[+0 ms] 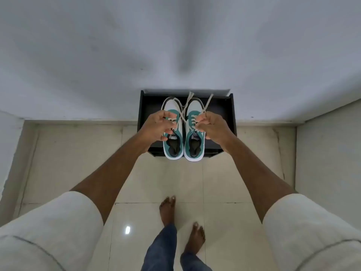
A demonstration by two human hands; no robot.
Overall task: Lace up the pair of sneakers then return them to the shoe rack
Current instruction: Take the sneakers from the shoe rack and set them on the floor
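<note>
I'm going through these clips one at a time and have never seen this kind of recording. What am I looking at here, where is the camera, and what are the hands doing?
There is no machine here: a person wears one wide-angle camera on the head, looking down past their own arms to the tiled floor and bare feet.

A low black shoe rack stands against the white wall. On top sits a pair of white and teal sneakers, heels toward the camera.

The left hand and right hand are over the shoes, each pinching the pale flat shoelaces, whose loose ends stick up and cross between the shoes. The lacing looks unfinished. Which shoe each lace end belongs to is hard to tell.
</note>
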